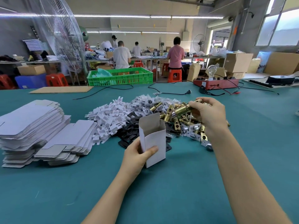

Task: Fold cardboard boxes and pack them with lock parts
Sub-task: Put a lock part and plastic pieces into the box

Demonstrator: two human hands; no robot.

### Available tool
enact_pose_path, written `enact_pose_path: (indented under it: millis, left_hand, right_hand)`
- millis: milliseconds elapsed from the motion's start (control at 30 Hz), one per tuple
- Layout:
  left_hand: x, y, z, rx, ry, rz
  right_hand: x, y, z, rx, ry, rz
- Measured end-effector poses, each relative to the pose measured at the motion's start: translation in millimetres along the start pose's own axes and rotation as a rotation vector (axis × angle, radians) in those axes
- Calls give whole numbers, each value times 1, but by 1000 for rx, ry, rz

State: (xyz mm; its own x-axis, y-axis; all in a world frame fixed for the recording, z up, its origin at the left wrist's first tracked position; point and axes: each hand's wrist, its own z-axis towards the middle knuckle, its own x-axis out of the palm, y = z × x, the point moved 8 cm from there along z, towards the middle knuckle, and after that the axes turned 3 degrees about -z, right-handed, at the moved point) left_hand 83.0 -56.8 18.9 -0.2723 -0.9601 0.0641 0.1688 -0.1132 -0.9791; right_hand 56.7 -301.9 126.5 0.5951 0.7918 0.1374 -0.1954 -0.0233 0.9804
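Standing upright at the centre of the frame, the folded white box (153,139) has its top open and its rear flap raised; the left hand (139,156) grips its lower left side, thumb across the front face and fingers curled behind it out of sight, so whether its base rests on the green table (186,183) cannot be told. Right of centre, the right hand (208,115) is closed around a brass latch (184,109) held above the heap of lock parts (182,125); the palm covers the latch's right end, and a second brass piece shows at the fingertips, too small to tell whether it belongs to the same part. The heap mixes brass cylinders with silver plates, and the right forearm cuts off its right edge. Black plates (129,135) lie beneath and behind the box, partly hidden by it. White card inserts (110,120) are piled left of them, and clear bags (145,102) of small items sit behind, contents not discernible. Flat box blanks (30,123) are stacked at the left of the frame, the stack cropped by the frame edge. Across the upper frame, a green crate (120,77) and a red unit with a bulb (216,82) stand at the table's far side; seated workers beyond face away.
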Motion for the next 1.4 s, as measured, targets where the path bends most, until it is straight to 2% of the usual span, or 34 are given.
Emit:
enact_pose_path:
  millis: [133,200,300,467,667,767,900,967,1100,1400]
  left_hand:
    - [0,0,-1,-15,-8,-9]
    - [1,0,-1,-15,-4,-11]
    - [1,-1,-1,-17,-1,-1]
    - [2,-1,-2,-6,5,-2]
    - [2,-2,-2,-8,6,-11]
    - [2,-2,-4,2,-7,17]
    - [2,-3,-4,24,-36,99]
    - [3,-5,-6,27,-37,122]
    - [5,-12,-10,58,-56,164]
    - [6,-14,-11,37,-58,158]
  right_hand:
    - [21,7,-28,275,284,357]
    - [36,8,-39,323,395,359]
    - [54,8,-48,253,472,217]
    - [62,-1,-48,163,439,28]
    - [52,5,-40,-15,315,-182]
    - [53,20,-44,-227,271,-396]
    - [75,45,-72,-640,224,-756]
    - [86,47,-83,-762,232,-850]
    - [97,39,-87,-811,266,-1012]
    - [100,19,-82,-720,322,-1177]
